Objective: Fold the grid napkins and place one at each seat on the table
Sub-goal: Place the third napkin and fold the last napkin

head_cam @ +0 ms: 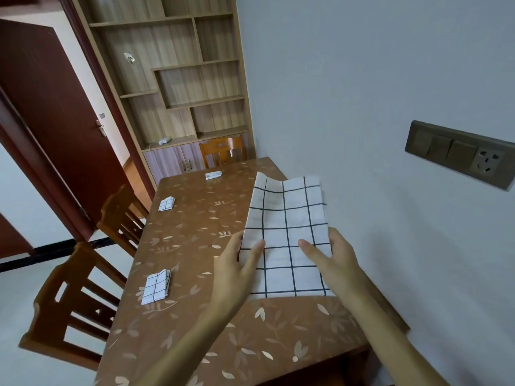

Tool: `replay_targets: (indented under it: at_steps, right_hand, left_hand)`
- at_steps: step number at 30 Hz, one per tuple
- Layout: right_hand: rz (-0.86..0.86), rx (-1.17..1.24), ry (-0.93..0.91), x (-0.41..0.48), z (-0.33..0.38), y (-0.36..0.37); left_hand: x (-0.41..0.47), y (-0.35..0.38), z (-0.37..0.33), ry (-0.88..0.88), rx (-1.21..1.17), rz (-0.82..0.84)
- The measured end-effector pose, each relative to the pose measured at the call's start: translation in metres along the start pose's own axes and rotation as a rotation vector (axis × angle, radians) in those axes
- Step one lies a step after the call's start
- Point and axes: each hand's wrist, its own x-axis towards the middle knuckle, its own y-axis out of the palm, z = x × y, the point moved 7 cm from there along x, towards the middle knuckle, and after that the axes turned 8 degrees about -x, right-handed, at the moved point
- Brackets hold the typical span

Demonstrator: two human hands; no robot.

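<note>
Grid napkin [287,235] aloft; three folded napkins [156,286] [166,204] [213,175]

Four grid napkins [287,238] [156,286] [166,204] [213,175], three chairs [64,310] [122,215] [220,151], one table [195,240], two hands [237,271] [334,260]

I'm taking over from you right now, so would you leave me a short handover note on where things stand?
Left hand: pinches the left edge of the fourth napkin, thumb on top.
Right hand: pinches its right edge the same way.
The fourth napkin is held over the table on the wall side and is not yet folded small.
Done: three folded napkins are placed, the near-left napkin, the mid-left napkin and the far-end napkin.
Left: finish folding the fourth napkin and set it at the remaining seat, which is out of view.
</note>
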Motion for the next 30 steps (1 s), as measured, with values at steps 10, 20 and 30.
replay_targets:
  at_steps: [10, 20, 30]
  right_hand:
    - [-0.058, 0.000, -0.065, 0.002, -0.007, 0.005]
    - [0.123, 0.051, 0.023, 0.009, -0.008, -0.003]
    - [0.201, 0.302, 0.131, 0.004, -0.007, -0.016]
  left_hand:
    - [0.009, -0.012, 0.014, -0.062, 0.007, 0.022]
    - [0.016, -0.018, 0.019, -0.244, -0.206, 0.178]
    - [0.023, -0.027, 0.016, -0.330, -0.313, 0.297]
